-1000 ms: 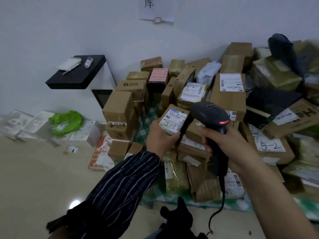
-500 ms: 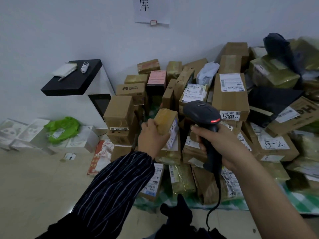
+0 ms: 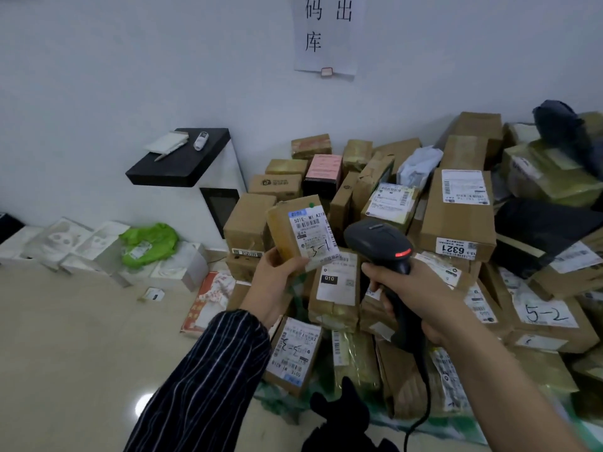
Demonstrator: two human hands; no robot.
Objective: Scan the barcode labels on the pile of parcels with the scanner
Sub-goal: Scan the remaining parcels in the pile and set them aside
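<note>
The white paper wall sign is running off the top edge. The black corded scanner is burying its grip inside the right hand, its cable leaving the bottom edge.

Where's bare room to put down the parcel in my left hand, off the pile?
Bare floor lies left of the pile, in front of the white boxes and green bag. The black shelf has room at its front. The pile is packed tight.

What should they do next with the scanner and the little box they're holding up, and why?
Probably tilt the scanner left onto the label of the small parcel. The left hand holds that parcel up, label showing, and the right hand grips the scanner close beside it.
</note>
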